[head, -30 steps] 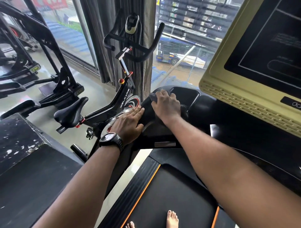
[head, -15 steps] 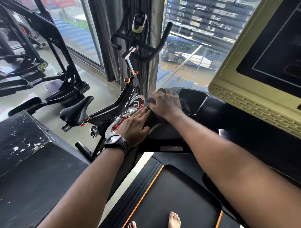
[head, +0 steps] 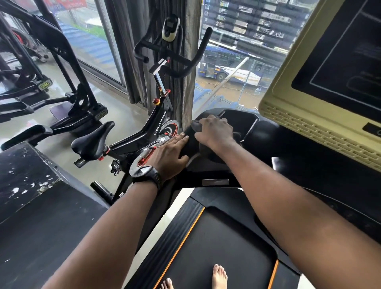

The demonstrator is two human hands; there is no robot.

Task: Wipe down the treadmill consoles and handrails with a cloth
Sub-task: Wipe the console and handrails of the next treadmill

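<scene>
Gym, window side: right hand (head: pixel 214 132), fingers curled over dark cloth (head: pixel 195 125), presses it onto treadmill console (head: pixel 237 121) left corner; left hand (head: pixel 171 154) flat beside it, fingers straight, holding nothing, likely bracing the reach

The only word that reads clearly is "WELCARE", in white capitals running up the black frame of the spin bike (head: pixel 158 126). Two small yellow-green labels (head: pixel 45 85) sit on the bases of the black elliptical machine (head: pixel 82 103) at the left, but their lettering is too small to read. The dark screen of the treadmill console (head: pixel 340 68) carries faint outlines and print that is not legible. The small grey plate (head: pixel 215 182) lower down and the red sign (head: pixel 70 2) outside the window are blurred.
</scene>
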